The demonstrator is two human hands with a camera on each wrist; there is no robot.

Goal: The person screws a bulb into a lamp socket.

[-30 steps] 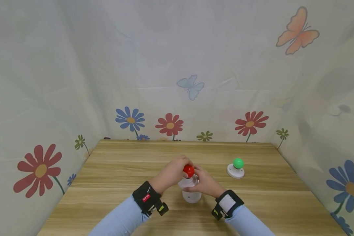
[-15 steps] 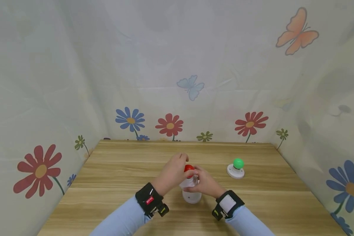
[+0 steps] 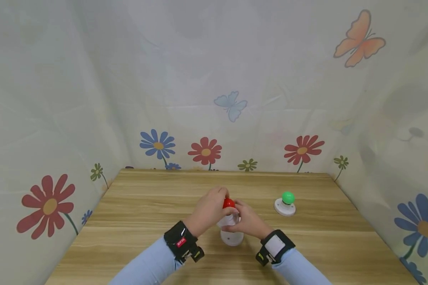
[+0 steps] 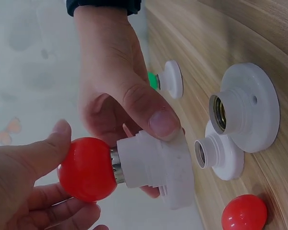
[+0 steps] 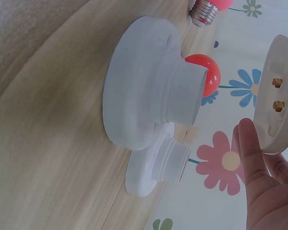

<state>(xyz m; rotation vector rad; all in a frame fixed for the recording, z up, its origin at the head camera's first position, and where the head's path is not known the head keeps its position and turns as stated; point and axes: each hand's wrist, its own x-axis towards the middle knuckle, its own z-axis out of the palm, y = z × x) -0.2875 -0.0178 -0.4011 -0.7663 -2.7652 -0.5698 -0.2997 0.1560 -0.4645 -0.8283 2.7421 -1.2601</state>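
A red light bulb (image 4: 89, 168) points its metal screw base (image 4: 116, 165) into a white lamp socket (image 4: 156, 163), some of the metal still showing. Thumb and fingers of my left hand (image 3: 207, 211) curl round the bulb. On the socket's other side, my right hand (image 3: 250, 222) grips its base, thumb over the rim. The right wrist view shows the underside of that socket (image 5: 273, 103) with brass screws. Just below the held socket, a bare white lamp socket (image 4: 249, 108) stands on the wooden table (image 3: 157, 190). The bulb's lower side is hidden in the head view.
Beside the bare socket stands a second, smaller-looking socket (image 4: 223, 155). A loose red bulb (image 4: 245, 214) lies near them, and another bulb's screw base (image 5: 203, 13) shows farther off. A green bulb (image 3: 288, 197) sits in a socket (image 3: 284, 208) at the right. Flowered cloth walls (image 3: 185, 103) border the table.
My left hand has shifted slightly right and turned about the red bulb, its fingers loosening and closing on it again. My right hand and the socket have stayed nearly still.
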